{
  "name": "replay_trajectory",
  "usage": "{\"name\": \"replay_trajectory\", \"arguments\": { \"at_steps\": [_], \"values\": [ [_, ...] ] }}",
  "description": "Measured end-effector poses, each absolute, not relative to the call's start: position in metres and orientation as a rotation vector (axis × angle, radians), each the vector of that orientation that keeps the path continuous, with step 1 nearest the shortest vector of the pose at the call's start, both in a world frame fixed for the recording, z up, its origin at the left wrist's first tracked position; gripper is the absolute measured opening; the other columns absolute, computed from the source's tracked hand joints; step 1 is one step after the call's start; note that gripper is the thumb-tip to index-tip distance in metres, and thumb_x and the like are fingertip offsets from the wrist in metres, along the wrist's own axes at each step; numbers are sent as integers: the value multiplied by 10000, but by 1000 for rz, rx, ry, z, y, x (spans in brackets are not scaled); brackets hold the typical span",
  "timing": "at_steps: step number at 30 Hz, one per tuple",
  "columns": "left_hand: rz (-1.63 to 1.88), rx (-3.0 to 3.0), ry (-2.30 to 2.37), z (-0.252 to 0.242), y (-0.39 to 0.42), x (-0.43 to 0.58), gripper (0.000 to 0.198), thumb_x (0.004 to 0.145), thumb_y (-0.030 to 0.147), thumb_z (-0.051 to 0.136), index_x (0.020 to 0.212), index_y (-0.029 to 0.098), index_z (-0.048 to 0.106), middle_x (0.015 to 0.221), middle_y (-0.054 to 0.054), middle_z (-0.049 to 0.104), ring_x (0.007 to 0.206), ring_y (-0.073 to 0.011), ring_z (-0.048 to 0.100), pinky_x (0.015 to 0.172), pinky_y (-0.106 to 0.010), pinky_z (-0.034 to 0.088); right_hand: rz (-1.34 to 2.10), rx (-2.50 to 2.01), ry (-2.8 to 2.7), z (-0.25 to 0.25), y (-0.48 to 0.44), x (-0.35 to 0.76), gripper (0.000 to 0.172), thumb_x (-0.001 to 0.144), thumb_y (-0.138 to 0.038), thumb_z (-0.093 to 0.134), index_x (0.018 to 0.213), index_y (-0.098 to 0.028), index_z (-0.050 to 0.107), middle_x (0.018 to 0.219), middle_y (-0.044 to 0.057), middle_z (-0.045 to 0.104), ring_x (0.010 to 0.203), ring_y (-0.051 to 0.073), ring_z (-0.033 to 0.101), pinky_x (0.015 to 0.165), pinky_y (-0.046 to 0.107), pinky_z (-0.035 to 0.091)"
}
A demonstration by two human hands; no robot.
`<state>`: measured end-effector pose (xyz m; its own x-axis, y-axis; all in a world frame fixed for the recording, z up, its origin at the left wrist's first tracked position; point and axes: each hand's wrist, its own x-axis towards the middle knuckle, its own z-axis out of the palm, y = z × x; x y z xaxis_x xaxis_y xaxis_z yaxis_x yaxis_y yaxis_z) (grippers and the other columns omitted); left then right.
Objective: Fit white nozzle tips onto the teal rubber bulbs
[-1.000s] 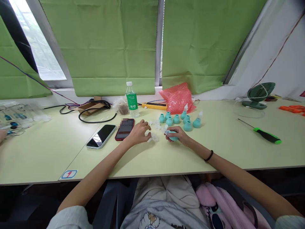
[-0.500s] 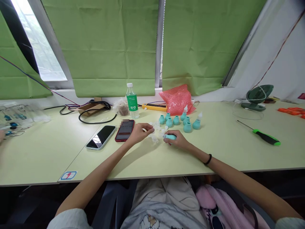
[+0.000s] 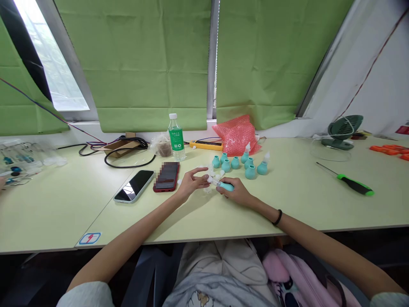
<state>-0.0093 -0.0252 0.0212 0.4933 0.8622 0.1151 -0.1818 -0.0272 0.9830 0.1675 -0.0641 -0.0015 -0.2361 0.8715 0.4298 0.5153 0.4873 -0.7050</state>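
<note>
My right hand (image 3: 235,190) is closed on a teal bulb (image 3: 226,186) that lies on its side with a clear nozzle pointing left. At the nozzle's tip is a small white translucent piece (image 3: 210,179). My left hand (image 3: 193,183) has its fingertips at that piece, seemingly pinching it, index finger stretched above. Small clear and white pieces (image 3: 221,173) lie just behind the hands. Beyond them stand several teal bulbs (image 3: 235,162), most with open necks. Two of the bulbs, one at the back and one at the right (image 3: 262,168), carry clear nozzles.
Left of my hands lie a red-edged phone (image 3: 166,177) and a white-edged phone (image 3: 134,186). Behind are a water bottle (image 3: 177,138), an orange-yellow tool (image 3: 206,145) and pink bubble wrap (image 3: 238,135). A screwdriver (image 3: 354,184) and green fan (image 3: 343,131) are right.
My left hand has moved right to the nozzle's tip, and its fingers have shifted. The white piece now sits at the tip of the nozzle in my right hand. The view has shifted slightly.
</note>
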Motion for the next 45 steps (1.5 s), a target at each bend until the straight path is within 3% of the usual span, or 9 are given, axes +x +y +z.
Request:
{"name": "replay_trajectory", "arguments": {
  "at_steps": [8, 15, 23, 29, 36, 45],
  "values": [
    [1032, 1314, 699, 16, -26, -6, 333, 564, 307, 662, 793, 87, 561, 683, -62, 648, 649, -155, 608, 757, -363, 473, 519, -1182, -1887, -3, -67, 165, 225, 720, -370, 474, 712, -154, 534, 588, -14, 518, 480, 83, 442, 484, 202, 365],
    [868, 1407, 668, 19, -25, -12, 446, 518, 304, 685, 888, 72, 594, 790, -97, 647, 766, -190, 595, 780, -340, 458, 477, -1182, -1869, -3, -68, 166, 241, 714, -385, 474, 699, -155, 546, 580, -5, 524, 490, 90, 440, 485, 206, 369],
    [964, 1231, 649, 13, -26, -7, 245, 514, 230, 694, 687, 64, 643, 719, -92, 649, 714, -194, 602, 782, -355, 462, 333, -1204, -1856, -4, -71, 158, 246, 723, -377, 467, 684, -151, 558, 570, 2, 535, 526, 106, 460, 544, 220, 369],
    [782, 1328, 648, 21, -27, -13, 316, 528, 231, 683, 777, 41, 642, 757, -134, 646, 720, -225, 606, 769, -372, 462, 272, -1166, -1963, -3, -74, 159, 233, 707, -362, 494, 722, -150, 590, 630, 29, 590, 542, 117, 482, 546, 224, 361],
    [709, 1433, 641, 21, -20, -21, 276, 484, 231, 701, 715, 85, 662, 897, -110, 623, 679, -183, 603, 743, -351, 481, 354, -1145, -1995, 0, -77, 159, 242, 708, -368, 493, 662, -146, 576, 573, 17, 564, 505, 101, 454, 505, 214, 351],
    [659, 1420, 604, 21, -23, -20, 285, 529, 237, 678, 764, 76, 653, 784, -122, 642, 732, -216, 594, 710, -395, 478, 547, -1115, -1934, 2, -80, 156, 258, 720, -388, 478, 649, -150, 544, 526, -6, 523, 439, 79, 436, 452, 196, 357]
  ]
}}
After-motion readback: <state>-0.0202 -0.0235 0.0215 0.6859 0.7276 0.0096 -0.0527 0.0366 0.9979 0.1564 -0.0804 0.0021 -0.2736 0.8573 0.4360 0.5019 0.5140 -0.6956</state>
